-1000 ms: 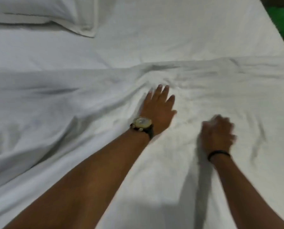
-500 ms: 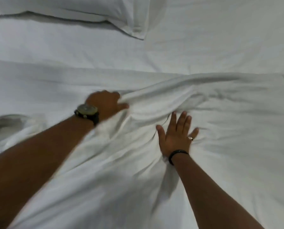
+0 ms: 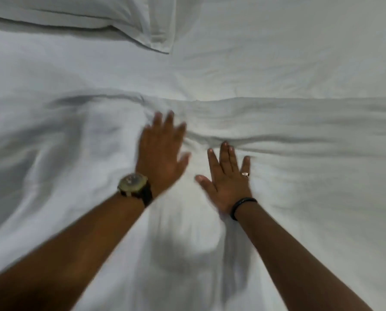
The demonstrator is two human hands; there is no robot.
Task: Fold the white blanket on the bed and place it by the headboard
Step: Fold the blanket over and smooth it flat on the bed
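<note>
The white blanket (image 3: 299, 176) lies spread and wrinkled across the near half of the bed, its far edge forming a ridge across the middle of the view. My left hand (image 3: 160, 151), with a watch at the wrist, lies flat on the blanket with fingers spread, blurred by motion. My right hand (image 3: 226, 176), with a ring and a dark wristband, presses flat on the blanket just to its right, fingers apart. Neither hand holds any cloth. Creases bunch between and beyond the fingertips.
A white pillow (image 3: 75, 16) lies at the top left, toward the head of the bed. The white bed sheet (image 3: 277, 52) shows beyond the blanket's far edge.
My left hand has let go of the blanket fold it gripped and now lies flat beside my right hand. The raised fold has dropped into a low ridge. The view shifted a little.
</note>
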